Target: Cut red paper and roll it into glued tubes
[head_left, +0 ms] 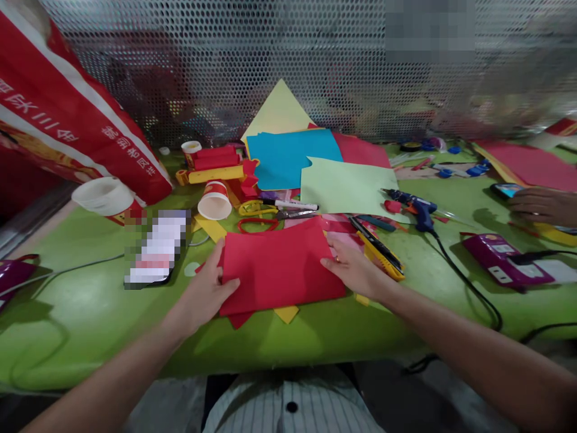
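Note:
A sheet of red paper [282, 264] is held level between my hands, low over the green table near its front edge. My left hand [208, 288] grips its left side, thumb on top and fingers underneath. On the right side my right hand [356, 267] pinches the paper the same way, a ring on one finger. Yellow paper scraps [286, 313] poke out under the sheet. Just beyond it lie scissors with red handles [258, 225], a black-and-white marker [295, 205] and, by my right hand, a yellow utility knife [378, 248].
Blue paper [288, 153] and pale green paper [347, 183] lie behind. A corded glue gun [417, 207] and purple power strip [505, 258] are to the right, near another person's hand [541, 204]. Paper cups [215, 201], a phone [157, 249] and a red bag [81, 108] are left.

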Demonstrator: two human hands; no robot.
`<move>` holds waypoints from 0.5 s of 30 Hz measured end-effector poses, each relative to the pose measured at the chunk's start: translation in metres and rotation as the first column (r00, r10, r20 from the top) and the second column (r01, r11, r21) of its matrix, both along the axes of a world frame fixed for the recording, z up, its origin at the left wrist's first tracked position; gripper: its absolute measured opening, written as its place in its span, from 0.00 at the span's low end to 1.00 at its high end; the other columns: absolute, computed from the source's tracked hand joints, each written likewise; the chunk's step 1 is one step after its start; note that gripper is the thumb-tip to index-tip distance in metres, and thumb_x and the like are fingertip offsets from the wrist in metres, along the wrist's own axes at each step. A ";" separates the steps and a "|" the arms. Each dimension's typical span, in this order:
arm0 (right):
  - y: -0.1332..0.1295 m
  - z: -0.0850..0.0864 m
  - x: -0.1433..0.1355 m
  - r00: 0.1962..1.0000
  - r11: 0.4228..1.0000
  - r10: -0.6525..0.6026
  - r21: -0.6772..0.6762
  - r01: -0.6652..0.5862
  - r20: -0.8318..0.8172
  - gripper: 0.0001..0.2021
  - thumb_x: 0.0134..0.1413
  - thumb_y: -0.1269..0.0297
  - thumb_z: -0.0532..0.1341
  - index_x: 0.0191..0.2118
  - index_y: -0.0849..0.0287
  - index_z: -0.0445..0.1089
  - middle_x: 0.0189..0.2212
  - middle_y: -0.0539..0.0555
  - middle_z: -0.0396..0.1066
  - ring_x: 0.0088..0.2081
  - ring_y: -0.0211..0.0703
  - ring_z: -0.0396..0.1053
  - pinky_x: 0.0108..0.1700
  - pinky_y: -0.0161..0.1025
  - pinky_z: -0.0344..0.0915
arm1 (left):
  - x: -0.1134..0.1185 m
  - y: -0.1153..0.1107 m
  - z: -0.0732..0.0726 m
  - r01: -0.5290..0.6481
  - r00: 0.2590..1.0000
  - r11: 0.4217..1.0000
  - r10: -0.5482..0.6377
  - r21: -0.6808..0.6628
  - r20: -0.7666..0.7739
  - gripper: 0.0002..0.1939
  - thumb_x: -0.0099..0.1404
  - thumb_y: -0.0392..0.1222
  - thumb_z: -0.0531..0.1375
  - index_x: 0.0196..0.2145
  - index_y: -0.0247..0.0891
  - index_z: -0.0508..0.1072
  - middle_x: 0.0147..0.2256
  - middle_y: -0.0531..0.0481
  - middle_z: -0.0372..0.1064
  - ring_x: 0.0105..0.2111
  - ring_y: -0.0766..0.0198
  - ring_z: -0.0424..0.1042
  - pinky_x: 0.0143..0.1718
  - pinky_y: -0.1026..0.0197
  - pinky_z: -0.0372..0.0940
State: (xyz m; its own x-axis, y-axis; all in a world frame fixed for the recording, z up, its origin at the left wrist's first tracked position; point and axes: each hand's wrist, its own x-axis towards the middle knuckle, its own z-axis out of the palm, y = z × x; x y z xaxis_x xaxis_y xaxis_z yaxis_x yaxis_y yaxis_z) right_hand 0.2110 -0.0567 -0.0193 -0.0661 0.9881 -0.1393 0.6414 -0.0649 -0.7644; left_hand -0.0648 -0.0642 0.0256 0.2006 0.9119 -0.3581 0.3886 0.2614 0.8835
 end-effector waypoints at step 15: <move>0.003 0.013 -0.006 0.995 0.990 0.086 -0.109 -0.090 -0.041 0.16 0.54 0.68 0.51 0.43 0.55 0.73 0.43 0.52 0.74 0.42 0.44 0.72 0.44 0.42 0.69 | -0.002 0.009 -0.006 0.241 0.842 0.948 -0.099 0.206 -0.531 0.17 0.62 0.47 0.51 0.41 0.39 0.73 0.40 0.47 0.76 0.39 0.55 0.74 0.40 0.57 0.67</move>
